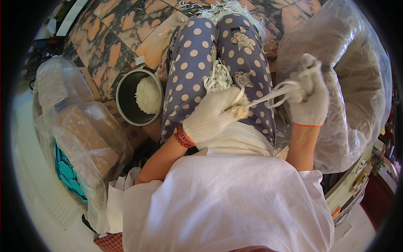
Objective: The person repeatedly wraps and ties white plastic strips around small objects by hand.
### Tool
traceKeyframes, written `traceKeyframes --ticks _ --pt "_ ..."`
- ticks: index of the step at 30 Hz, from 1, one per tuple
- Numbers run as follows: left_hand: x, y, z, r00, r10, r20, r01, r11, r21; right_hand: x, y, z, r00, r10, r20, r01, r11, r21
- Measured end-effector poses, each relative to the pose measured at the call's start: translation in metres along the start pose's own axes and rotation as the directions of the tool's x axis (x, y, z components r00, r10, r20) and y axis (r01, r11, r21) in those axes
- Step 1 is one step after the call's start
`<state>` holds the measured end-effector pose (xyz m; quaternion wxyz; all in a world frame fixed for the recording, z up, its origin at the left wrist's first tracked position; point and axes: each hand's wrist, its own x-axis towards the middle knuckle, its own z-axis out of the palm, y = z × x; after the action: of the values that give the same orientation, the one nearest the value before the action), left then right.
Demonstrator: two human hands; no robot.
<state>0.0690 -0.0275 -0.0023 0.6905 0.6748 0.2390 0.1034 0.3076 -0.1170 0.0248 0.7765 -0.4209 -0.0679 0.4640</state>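
White knit gloves cover both of my hands. Over my lap, my left hand [218, 110] is closed, gripping white strips [268, 97] that stretch across to the right. My right hand [308, 94] is raised higher and further right, its fingers curled round the other end of the strips. A bunch of the same white strips [218, 77] lies between my thighs, just beyond my left hand. Past my knees, a larger heap of loose white strips [226, 10] spreads over the floor.
A metal pot [121, 98] holding white pellets [147, 94] stands left of my legs. Further left, a clear plastic bag [90, 130] wraps cardboard, near teal pieces [69, 174]. A big translucent plastic bag [357, 71] stands at my right. The floor is marbled tile [113, 46].
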Motion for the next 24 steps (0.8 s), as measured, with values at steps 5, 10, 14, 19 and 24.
traceKeyframes --ticks 5,10,14,19,24 --pt "-0.020 -0.010 -0.008 0.988 -0.153 -0.022 0.148 0.980 -0.135 0.016 -0.066 0.012 0.849 -0.501 -0.167 0.513 0.858 0.036" --pt "-0.025 -0.002 -0.017 0.957 -0.258 0.135 0.286 0.916 -0.280 0.000 -0.044 0.022 0.627 -0.426 0.652 0.690 -0.084 -0.719" --pt "-0.017 0.007 -0.019 0.946 -0.230 0.231 0.296 0.901 -0.316 -0.013 0.006 0.025 0.845 0.317 0.431 0.193 0.570 -0.799" --pt "-0.019 0.009 -0.021 0.943 -0.279 0.179 0.319 0.910 -0.265 -0.011 0.029 0.032 0.719 0.507 0.474 0.315 0.371 -0.874" --pt "-0.022 0.005 -0.025 0.942 -0.320 0.105 0.337 0.901 -0.275 -0.010 0.019 0.029 0.805 0.439 0.398 0.193 0.440 -0.877"
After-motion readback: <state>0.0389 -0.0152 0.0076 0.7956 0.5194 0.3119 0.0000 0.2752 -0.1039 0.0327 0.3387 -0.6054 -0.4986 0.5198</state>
